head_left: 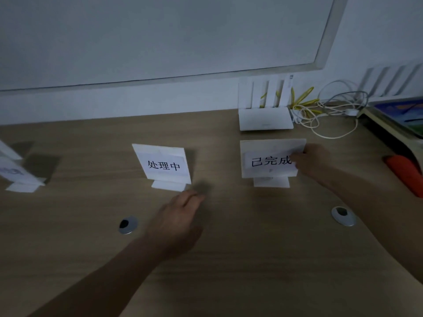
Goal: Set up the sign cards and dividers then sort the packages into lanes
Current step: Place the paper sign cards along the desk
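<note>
Three white sign cards stand upright on the wooden desk (229, 259). The left sign card (16, 172) is cut off by the frame edge. In the middle, a sign card (163, 164) reads 处理中. My left hand (176, 223) hovers just in front of its base, fingers relaxed and holding nothing. The right sign card (270, 160) reads 已完成, and my right hand (312, 160) grips its right edge, covering part of the last character. No packages or dividers are in view.
A white router (265, 117) stands against the wall behind the right card, with tangled white and yellow cables (320, 110) beside it. An orange object (405, 172) and a stand with a book (398, 120) are at the right edge. Two metal grommets (128, 224) (343, 215) are set into the desk.
</note>
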`<state>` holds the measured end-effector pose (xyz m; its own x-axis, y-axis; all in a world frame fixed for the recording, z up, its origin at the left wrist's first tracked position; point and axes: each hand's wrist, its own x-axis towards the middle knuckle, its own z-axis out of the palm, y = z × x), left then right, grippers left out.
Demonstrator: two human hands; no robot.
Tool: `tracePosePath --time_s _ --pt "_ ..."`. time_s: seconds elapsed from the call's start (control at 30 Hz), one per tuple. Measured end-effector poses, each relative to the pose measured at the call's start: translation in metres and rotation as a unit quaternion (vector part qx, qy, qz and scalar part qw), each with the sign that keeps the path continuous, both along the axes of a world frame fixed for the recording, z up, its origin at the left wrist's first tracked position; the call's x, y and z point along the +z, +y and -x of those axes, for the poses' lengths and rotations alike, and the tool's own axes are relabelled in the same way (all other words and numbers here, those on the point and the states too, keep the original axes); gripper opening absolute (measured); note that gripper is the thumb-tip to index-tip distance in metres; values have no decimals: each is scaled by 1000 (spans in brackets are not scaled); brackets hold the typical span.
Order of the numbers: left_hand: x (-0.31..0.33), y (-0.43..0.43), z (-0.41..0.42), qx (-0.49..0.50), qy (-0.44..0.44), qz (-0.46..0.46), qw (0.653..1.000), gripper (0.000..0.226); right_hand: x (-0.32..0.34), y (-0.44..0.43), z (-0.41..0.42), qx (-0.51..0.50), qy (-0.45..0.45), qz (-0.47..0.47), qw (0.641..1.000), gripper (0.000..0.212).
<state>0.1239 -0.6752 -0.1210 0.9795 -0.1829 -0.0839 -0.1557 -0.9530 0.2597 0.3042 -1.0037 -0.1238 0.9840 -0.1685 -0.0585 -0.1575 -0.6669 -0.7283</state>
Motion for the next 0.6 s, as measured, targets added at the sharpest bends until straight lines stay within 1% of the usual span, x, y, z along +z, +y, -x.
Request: tracePosePath --time_s 0.17,0.4,0.5,0.6 --pt "-5 -10 -2 5 15 -5 1000 75 -13 -11 -1 -6 16 -7 1000 13" --pt "-11 -18 -1 0 21 -5 1000 76 -27 -14 -2 7 22 -6 1000 16" --pt "-12 -18 0 -2 21 -11 1000 75 -31 -13 -6 9 19 -1 1000 10" --pt "-12 -16 1 0 11 -14 1000 74 -35 -14 -9 10 17 -20 1000 7"
